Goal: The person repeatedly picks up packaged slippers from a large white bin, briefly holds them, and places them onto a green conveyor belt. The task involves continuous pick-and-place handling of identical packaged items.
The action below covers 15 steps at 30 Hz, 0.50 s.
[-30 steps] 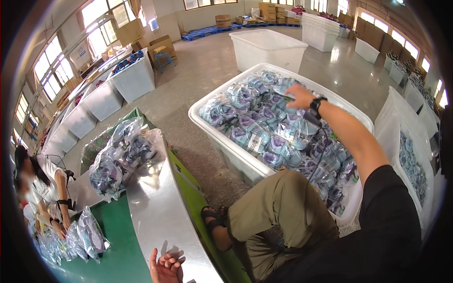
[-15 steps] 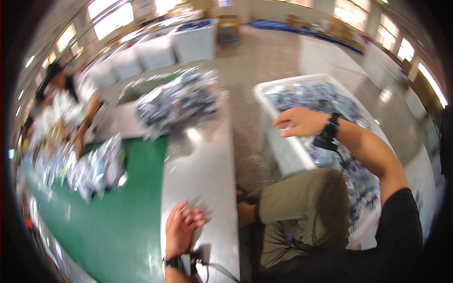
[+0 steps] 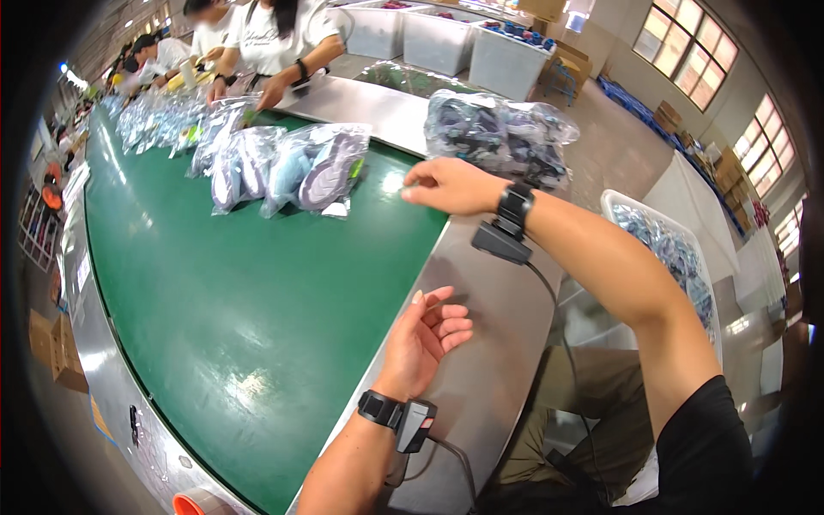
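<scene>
My left hand (image 3: 422, 339) hovers over the steel edge of the table, palm turned up with its fingers loosely curled and apart. Nothing is in it. Farther out, my right hand (image 3: 455, 187) reaches over the corner where green belt and steel meet, its fingers bent, thumb apart and no object in its grip. Nearest to it on the belt lies a clear bag of pale purple and blue footwear (image 3: 330, 176), soles showing. Just beyond the hand, a pile of bagged footwear (image 3: 498, 133) sits on the steel ledge.
The green conveyor belt (image 3: 232, 300) runs away to the far left, carrying several more bags. Across it a person in a white shirt (image 3: 279, 39) handles bags. A white bin (image 3: 665, 249) filled with bagged items stands at right. Cables hang from both my wrist straps.
My view has turned left, from the white bin towards the belt. My right hand has moved from above the bin to the belt's edge. Both hands stay without an object.
</scene>
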Tool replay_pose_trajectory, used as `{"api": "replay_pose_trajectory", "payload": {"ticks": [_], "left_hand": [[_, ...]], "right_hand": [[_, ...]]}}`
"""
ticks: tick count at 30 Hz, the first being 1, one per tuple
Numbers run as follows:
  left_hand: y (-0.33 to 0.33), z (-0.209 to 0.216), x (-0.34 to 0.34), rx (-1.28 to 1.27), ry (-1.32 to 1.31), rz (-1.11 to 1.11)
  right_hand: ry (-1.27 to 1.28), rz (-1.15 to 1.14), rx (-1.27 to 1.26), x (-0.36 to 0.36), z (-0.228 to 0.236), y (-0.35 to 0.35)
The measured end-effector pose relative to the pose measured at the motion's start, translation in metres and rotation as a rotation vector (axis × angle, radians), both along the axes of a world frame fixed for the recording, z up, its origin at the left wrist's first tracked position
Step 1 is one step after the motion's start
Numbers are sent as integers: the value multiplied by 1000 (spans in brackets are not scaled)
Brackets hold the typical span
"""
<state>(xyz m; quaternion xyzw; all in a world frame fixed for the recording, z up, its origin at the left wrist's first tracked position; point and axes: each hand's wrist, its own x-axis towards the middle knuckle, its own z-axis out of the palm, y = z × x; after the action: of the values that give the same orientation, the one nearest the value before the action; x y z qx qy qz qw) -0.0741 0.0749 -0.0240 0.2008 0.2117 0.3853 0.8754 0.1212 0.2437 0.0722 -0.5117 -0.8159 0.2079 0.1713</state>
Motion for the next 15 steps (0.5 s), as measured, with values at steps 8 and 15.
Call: {"api": "replay_pose_trajectory", "payload": {"ticks": [8, 15], "left_hand": [[15, -12, -12, -105, -205, 193], [18, -7, -15, -126, -168, 185]], "right_hand": [[201, -563, -204, -102, -38, 132], [323, -796, -231, -127, -90, 158]]}}
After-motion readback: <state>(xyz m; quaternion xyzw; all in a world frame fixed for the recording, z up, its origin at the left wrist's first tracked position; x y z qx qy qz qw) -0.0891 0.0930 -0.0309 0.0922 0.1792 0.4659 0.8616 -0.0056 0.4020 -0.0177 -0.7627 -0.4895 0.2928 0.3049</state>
